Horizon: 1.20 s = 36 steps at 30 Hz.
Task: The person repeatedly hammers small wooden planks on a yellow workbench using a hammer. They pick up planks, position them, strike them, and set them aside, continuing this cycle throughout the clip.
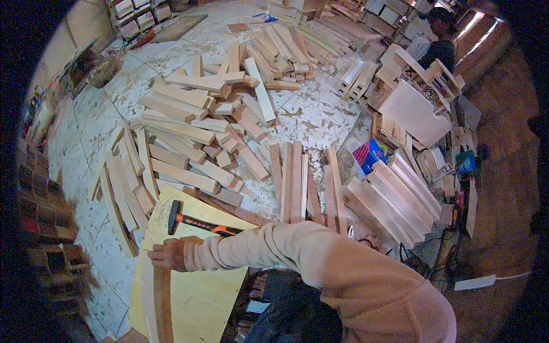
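My right hand (167,255), at the end of a pale sleeve coming from the lower right, has its fingers closed over the far end of a wooden plank (150,303). A darker wooden strip (163,303) runs alongside that plank. Both lie along the left part of a yellowish board (209,300). Just beyond the hand, a hammer (206,223) with a black head and an orange-and-black handle rests on the same board. The sleeve covers the end of its handle. My left hand does not show.
A loose heap of wooden pieces (206,123) spreads over the tiled floor ahead. Upright-looking strips (294,180) and stacked boards (394,203) stand to the right, near a blue-and-red box (370,156). Another person (439,43) is at the far right. Shelves (48,223) line the left.
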Each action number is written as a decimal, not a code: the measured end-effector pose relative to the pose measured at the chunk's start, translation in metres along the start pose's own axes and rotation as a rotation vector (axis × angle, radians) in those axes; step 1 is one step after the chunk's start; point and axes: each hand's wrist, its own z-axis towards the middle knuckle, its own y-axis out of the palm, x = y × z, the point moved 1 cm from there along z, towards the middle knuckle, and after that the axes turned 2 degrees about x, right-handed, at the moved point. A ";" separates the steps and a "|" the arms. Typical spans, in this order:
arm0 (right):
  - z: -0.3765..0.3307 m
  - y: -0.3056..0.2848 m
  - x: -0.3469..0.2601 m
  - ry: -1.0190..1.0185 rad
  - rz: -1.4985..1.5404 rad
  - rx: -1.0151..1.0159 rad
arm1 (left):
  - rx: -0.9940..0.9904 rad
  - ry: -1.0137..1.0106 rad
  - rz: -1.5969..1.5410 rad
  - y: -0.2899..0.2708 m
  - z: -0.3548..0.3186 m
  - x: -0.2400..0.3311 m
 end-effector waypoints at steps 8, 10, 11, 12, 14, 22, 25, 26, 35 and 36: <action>-0.003 -0.006 0.006 -0.115 0.022 -0.037 | 0.002 -0.056 0.085 -0.038 -0.011 -0.061; -0.001 -0.007 0.006 -0.103 0.006 -0.053 | -0.006 -0.079 0.156 -0.074 -0.010 -0.069; 0.000 -0.009 0.006 -0.103 0.015 -0.075 | -0.016 -0.080 0.213 -0.096 -0.007 -0.066; 0.000 -0.011 0.007 -0.102 0.032 -0.100 | -0.032 -0.052 0.274 -0.117 -0.001 -0.059; 0.001 -0.016 0.008 -0.116 0.008 -0.056 | -0.024 0.010 0.233 -0.125 0.020 -0.032; -0.004 -0.027 0.004 0.018 0.063 -0.226 | 0.126 0.396 -0.510 0.060 0.069 0.082; -0.005 -0.041 0.003 -0.003 0.116 -0.148 | 0.090 0.177 -0.599 0.062 0.055 0.098; -0.006 -0.049 0.003 0.002 0.192 -0.157 | 0.060 0.119 -0.614 0.059 0.053 0.102; -0.075 -0.132 0.012 0.821 -0.447 -0.639 | 0.106 0.203 -0.448 0.045 0.054 0.132; -0.076 -0.134 0.011 0.921 -0.392 -0.660 | 0.110 0.174 -0.445 0.045 0.054 0.133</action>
